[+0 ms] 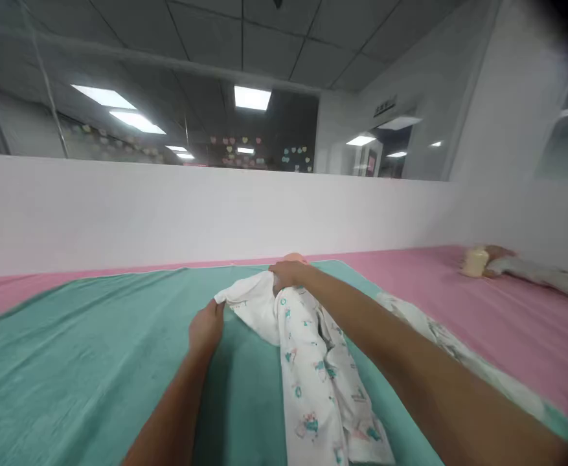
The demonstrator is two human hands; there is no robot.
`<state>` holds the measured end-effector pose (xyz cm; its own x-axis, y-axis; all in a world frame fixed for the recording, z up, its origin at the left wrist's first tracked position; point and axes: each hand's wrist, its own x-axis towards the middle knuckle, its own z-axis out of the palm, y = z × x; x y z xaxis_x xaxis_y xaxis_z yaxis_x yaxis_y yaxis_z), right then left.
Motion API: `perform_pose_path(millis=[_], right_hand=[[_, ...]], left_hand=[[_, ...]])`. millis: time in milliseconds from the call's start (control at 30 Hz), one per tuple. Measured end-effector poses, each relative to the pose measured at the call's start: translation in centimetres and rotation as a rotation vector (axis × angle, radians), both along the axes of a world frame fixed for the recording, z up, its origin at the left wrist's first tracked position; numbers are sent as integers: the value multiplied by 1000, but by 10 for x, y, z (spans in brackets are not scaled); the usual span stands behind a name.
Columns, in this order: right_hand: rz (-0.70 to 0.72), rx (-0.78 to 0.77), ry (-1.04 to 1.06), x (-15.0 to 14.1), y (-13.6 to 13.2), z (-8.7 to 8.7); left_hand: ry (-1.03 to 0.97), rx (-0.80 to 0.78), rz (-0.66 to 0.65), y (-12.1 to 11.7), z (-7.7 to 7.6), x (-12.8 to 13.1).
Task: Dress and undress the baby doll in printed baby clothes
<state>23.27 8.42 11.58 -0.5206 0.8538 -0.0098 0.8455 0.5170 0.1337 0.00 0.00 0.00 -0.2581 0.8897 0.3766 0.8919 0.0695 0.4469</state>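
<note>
White wall standing behind pink surface, teal sheet covering it. Printed white garment lying mid-sheet, long axis running near-far, lower end pointing nearward; sleeve pointing left. Left hand pinching sleeve end; right hand touching inner end, can't tell grip.

Garment: White printed garment lies lengthwise on a teal sheet, its upper end partly covered by the right hand.
Print: Small teal and pinkish motifs, with a few teal rings, dot the cloth; their finer detail is blurred.
Sleeve: One pale sleeve stretches out to the left, its tip lifted and pinched in the left hand.
Legs: Two long sections run side by side toward the viewer, creased between.
Upper end: A rounded peach-coloured form, mostly hidden, shows just beyond.
</note>
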Motion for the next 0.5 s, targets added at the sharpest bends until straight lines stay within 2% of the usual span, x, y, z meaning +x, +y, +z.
perform_pose_path(millis=[167, 267, 500], right_hand=[[-8, 7, 15, -16, -9, -7], [4, 30, 27, -23, -9, -9], [55, 81, 47, -8, -7, -7]], left_hand=[[-248, 31, 155, 2, -6, -26], [-380, -14, 272, 6, -9, -46], [-398, -47, 407, 7, -5, -61]])
